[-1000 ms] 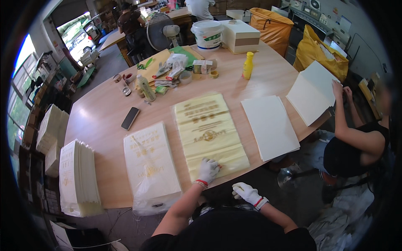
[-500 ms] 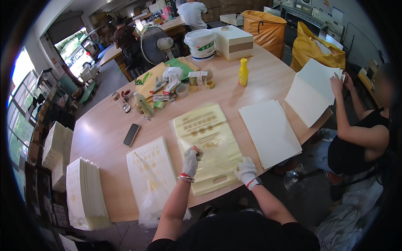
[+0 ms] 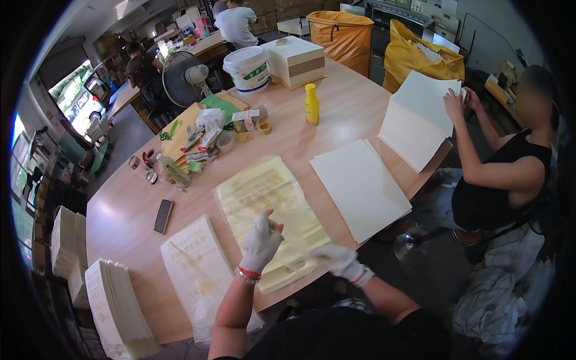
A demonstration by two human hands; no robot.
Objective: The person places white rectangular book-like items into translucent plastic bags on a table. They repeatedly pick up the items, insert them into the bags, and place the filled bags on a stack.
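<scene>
Yellow printed sheets in clear plastic bag: flat on round wooden table, long axis running away from the person. Left gloved hand: raised over the bag's near half, fingers pinched on film. Right gloved hand: at near right corner, blurred, grip indeterminate. Black phone left of bag.

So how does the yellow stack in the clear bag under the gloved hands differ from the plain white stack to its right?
The yellow stack is pale yellow, printed, and wrapped in a clear plastic bag; the white stack is blank and unwrapped. Both gloved hands, the left hand and the right hand, are at the yellow stack's near end; nothing touches the white stack. The white stack's near corner overhangs the table edge. Both lie flat on the table.
</scene>
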